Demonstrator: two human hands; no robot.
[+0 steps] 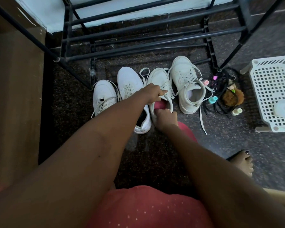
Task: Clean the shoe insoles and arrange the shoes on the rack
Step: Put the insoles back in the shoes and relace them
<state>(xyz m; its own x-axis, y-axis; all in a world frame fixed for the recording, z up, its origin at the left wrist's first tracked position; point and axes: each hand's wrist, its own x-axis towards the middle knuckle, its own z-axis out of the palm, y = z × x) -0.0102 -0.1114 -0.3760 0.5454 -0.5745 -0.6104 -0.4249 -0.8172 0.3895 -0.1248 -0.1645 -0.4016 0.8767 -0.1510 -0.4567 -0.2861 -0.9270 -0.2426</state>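
Sneaker (158, 79) lies under both hands: left hand (153, 94) pinches tongue, right hand (167, 116) grips heel.

White perforated stool (270, 89) at right, near tangled black cords (224, 79), pastel bottles (212, 99), brown fluff (234, 97).

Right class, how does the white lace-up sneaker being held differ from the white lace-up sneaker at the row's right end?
The held white lace-up sneaker has a pink cloth in its opening; the right-end white lace-up sneaker shows only pale lining. The left hand grips the held one's laces; the right-end one is untouched. Both point toe-first at the black metal rack.
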